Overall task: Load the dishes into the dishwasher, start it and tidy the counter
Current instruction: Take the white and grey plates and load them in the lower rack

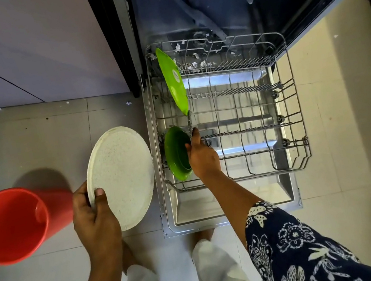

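while the pulled-out lower wire rack is sitting over the open dishwasher door, the right hand is gripping the rim of a dark green plastic bowl, with its fingers curling at the bowl's edge. the bowl is standing on its side at the rack's near left corner. further back along the same side, a flat lime green plate is standing on edge. the left hand is pinching a round white speckled plate over the tiled floor, thumb pressing on its face, fingers hidden behind. a red plastic cup is lying sideways with its base against that hand; whether the fingers are holding it i cannot tell.
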Motion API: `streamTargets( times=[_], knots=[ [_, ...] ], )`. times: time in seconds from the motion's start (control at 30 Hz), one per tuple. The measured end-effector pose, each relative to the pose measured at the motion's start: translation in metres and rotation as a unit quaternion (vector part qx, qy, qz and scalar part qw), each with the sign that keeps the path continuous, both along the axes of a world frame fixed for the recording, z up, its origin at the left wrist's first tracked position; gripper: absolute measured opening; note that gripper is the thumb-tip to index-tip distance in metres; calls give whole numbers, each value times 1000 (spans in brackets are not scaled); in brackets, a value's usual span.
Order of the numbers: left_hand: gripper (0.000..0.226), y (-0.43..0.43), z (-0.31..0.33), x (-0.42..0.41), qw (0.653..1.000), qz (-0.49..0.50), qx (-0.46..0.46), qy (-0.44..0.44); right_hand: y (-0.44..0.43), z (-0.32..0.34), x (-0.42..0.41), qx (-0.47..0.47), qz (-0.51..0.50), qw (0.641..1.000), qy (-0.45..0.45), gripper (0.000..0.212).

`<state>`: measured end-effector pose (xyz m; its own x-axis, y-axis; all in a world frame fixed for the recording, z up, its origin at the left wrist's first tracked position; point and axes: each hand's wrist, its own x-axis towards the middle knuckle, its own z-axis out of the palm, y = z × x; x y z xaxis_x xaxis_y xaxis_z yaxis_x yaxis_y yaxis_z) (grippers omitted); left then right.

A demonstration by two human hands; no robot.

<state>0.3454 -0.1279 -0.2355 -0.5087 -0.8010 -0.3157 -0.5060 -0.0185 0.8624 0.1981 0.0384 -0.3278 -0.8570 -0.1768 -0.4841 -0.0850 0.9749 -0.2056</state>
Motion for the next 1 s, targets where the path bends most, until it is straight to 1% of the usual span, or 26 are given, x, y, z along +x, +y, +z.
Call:
streamTargets(
  times=[0.1,0.3,0.4,0.47,0.5,0.53,0.57,0.6,0.63,0.67,0.7,0.73,0.77,0.8,0.87,0.93,1.0],
  knots=[
    [17,-1,-2,2,1000,-1,0,0,3,-3,4,-2,13,1000,1,57],
    [18,2,1,-1,1000,0,13,23,22,-4,20,27,0,999,-43,63],
    [16,1,3,-2,999,-14,14,31,28,-3,30,26,0,998,-49,68],
    [14,0,4,-1,999,-26,11,35,29,1,33,-6,-30,999,-34,73],
    [14,0,5,-1,999,-29,9,38,30,4,33,-44,-59,997,-20,74],
    [14,0,6,0,999,-29,4,42,30,9,33,-102,-97,990,-7,74],
    [14,-2,8,1,998,-30,-4,47,29,13,32,-180,-141,974,-5,73],
    [14,-2,11,0,998,-36,-14,55,28,22,31,-269,-187,944,-24,71],
    [12,-2,14,0,997,-44,-20,64,26,32,31,-355,-227,904,-68,68],
    [12,-1,17,-1,996,-52,-20,73,24,44,31,-430,-253,857,-129,60],
    [13,-1,18,-2,995,-58,-14,79,24,53,32,-484,-264,811,-194,48],
    [15,-1,19,-3,995,-61,-3,81,25,59,32,-515,-265,779,-240,37],
    [16,-1,19,-4,994,-63,10,84,29,62,31,-533,-267,760,-259,32],
    [17,0,18,-6,994,-65,24,89,36,64,30,-541,-279,748,-262,31],
    [19,4,16,-11,990,-59,71,107,53,66,27,-537,-318,736,-262,29],
    [20,14,9,-20,983,-55,126,118,71,67,26,-526,-334,733,-274,26],
    [19,31,-4,-30,978,-71,162,107,88,68,26,-542,-359,712,-266,22]
  ],
)
